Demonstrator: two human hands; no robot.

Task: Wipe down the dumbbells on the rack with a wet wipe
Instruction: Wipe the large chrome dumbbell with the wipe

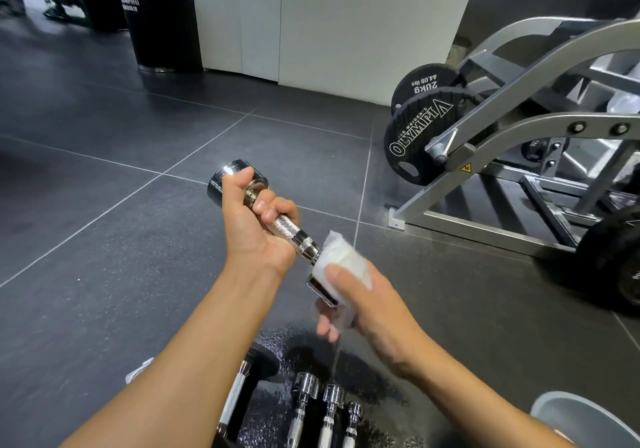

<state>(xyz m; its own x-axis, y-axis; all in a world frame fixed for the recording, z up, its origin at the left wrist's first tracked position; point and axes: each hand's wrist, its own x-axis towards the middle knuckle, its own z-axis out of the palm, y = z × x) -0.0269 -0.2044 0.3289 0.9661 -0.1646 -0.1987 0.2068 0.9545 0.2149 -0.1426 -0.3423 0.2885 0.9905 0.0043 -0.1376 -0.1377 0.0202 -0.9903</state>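
My left hand [258, 224] grips the knurled handle of a chrome dumbbell [239, 179], held in the air over the floor with its far head pointing away. My right hand [367, 304] wraps a white wet wipe [344, 259] around the dumbbell's near head, thumb on top of the wipe. Most of that head is hidden by the wipe and fingers. Below my arms lie several more chrome dumbbells [304, 399] side by side on a dark speckled surface.
A grey weight machine [512, 156] loaded with black Olympia plates [420, 125] stands at right. A white partition [329, 25] and a black cylinder [156, 18] stand at the back. A grey bowl-like rim [581, 416] shows at bottom right. Dark floor tiles spread left.
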